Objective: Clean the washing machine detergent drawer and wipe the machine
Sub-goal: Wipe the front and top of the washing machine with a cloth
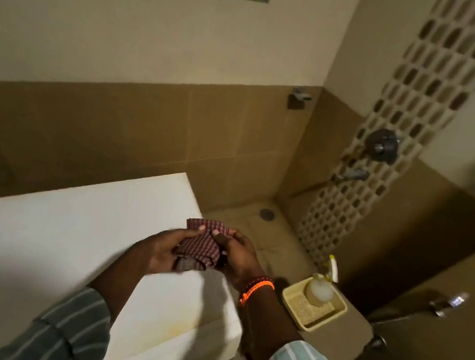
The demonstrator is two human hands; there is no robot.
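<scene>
Left hand (163,250) and right hand (237,258) both gripping checkered cloth (201,246), bunched, above white washing machine (48,230) top; soap dispenser (319,291), probably, in yellow tray (332,316) nearby.

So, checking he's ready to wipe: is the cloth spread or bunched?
Bunched: the checked cloth sits crumpled between left hand and right hand.

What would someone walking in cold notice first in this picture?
Most likely the two hands at the centre, the left hand and right hand, both gripping a crumpled red checked cloth above the white washing machine top. An orange bracelet glows on the right wrist. To the right, a yellow tray holding a pale bottle sits on a brown ledge, below a strip of patterned tiles with the shower fittings.
</scene>
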